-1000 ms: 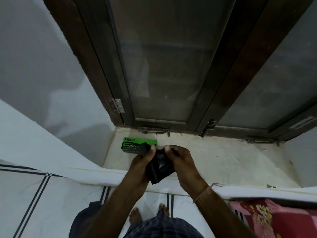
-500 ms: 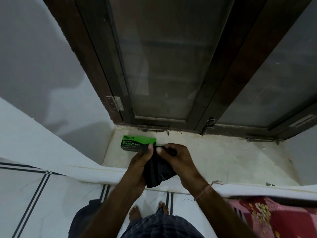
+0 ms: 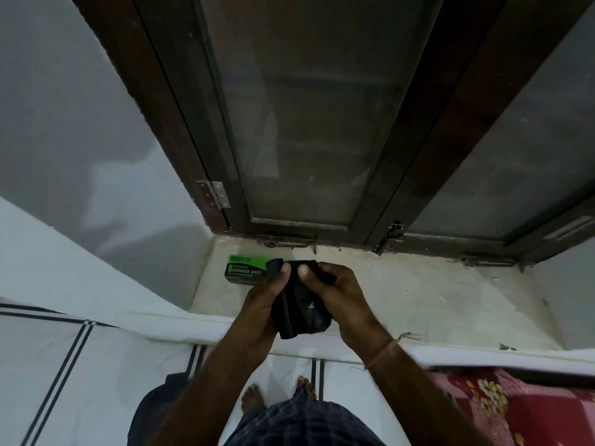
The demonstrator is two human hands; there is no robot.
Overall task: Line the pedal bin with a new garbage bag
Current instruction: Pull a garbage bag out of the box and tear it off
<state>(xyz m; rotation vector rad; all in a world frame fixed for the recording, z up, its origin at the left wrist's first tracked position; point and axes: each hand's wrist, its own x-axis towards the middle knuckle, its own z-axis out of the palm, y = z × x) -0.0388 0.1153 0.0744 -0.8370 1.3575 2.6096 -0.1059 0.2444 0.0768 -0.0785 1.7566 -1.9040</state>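
A folded black garbage bag (image 3: 299,312) hangs between my two hands above the window sill. My left hand (image 3: 264,300) pinches its upper left edge with thumb and fingers. My right hand (image 3: 335,294) grips the upper right part, thumb close to the left thumb. Behind the hands, a green and black box of garbage bags (image 3: 246,270) lies on the pale stone sill (image 3: 418,294). No pedal bin is in view.
A dark wooden window frame (image 3: 402,188) with frosted panes rises behind the sill, with metal latches along its base. A white striped sheet (image 3: 80,365) covers the surface below, a red floral cloth (image 3: 515,407) lies at lower right, and my bare feet (image 3: 254,400) show below.
My thumbs have drawn closer together on the bag's top edge. The hands have shifted slightly up toward the box, and the bag hangs more bunched between them.
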